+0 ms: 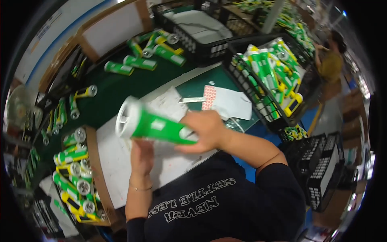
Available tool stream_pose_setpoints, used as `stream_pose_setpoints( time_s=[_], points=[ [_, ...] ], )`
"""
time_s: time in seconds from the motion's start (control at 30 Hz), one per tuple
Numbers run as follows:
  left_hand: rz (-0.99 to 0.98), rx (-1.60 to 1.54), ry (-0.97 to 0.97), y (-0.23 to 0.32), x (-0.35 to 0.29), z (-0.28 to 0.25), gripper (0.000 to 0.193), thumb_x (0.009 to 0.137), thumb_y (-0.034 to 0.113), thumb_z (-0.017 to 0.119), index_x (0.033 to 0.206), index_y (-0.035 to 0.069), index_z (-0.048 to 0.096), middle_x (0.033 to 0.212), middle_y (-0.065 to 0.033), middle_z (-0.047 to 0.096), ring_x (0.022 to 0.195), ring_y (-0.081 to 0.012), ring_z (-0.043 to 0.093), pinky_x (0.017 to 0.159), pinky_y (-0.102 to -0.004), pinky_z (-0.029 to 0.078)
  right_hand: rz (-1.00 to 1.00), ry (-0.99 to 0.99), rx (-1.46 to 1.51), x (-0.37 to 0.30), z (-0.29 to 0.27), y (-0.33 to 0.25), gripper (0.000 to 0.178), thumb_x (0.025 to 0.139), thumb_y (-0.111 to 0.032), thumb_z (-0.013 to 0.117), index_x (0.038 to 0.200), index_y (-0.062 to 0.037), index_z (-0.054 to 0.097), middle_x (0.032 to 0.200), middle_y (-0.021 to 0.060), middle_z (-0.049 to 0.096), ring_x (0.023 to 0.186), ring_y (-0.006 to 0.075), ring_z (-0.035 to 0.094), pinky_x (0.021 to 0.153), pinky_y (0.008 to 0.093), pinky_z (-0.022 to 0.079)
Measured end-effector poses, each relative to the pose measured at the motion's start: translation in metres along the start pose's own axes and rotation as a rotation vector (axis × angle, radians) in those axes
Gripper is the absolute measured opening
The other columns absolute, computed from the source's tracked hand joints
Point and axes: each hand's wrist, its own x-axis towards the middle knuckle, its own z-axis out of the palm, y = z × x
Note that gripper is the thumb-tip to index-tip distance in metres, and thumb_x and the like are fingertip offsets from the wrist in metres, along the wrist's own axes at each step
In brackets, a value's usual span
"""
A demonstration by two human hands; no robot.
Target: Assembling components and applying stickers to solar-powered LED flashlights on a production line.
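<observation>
Green-white flashlight: one | both hands gripping it, right hand, left hand | black crates: two

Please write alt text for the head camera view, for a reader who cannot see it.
A person holds a green and white plastic flashlight over a white work surface, right hand gripping its tail end, left hand under its body. More green flashlights lie on the dark green table, and a black plastic crate at right is full of them.
</observation>
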Motion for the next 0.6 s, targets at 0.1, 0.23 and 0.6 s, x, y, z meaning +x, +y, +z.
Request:
stream_pose_setpoints(
  time_s=[0.1,0.23,0.6],
  points=[
    [-0.024,0.112,0.097,0.012,0.002,0.005,0.073,0.087,0.052,0.044,0.145,0.018,0.016,0.139,-0.0041,0.031,0.13,-0.0224,0.026,0.101,-0.0422,0.029,0.688,0.168,-0.292,0.002,-0.096,0.068,0.038,0.073,-0.041,0.069,0.085,-0.005,0.063,0.074,0.014,0.061,0.063,0.0265,0.059,0.059,0.0329,0.046],
    [-0.079,0.151,0.071,0.005,0.007,0.001,0.072,0.087,0.045,0.049,0.144,0.014,0.018,0.137,-0.0084,0.028,0.128,-0.026,0.028,0.101,-0.0435,0.029,1.014,-0.027,-0.892,-0.031,-0.194,0.133,0.061,0.071,-0.063,0.055,0.085,-0.004,0.064,0.079,0.0182,0.064,0.075,0.0332,0.063,0.066,0.0439,0.048],
    [-0.156,0.16,0.071,0.003,0.019,-0.007,0.075,0.083,0.04,0.056,0.142,0.013,0.02,0.136,-0.0109,0.025,0.124,-0.0258,0.034,0.099,-0.0431,0.033,0.553,-0.043,-0.6,0.084,-0.085,0.134,0.041,0.074,-0.045,0.06,0.091,-0.0087,0.064,0.094,0.0126,0.064,0.087,0.031,0.062,0.072,0.0413,0.049]
  ],
)
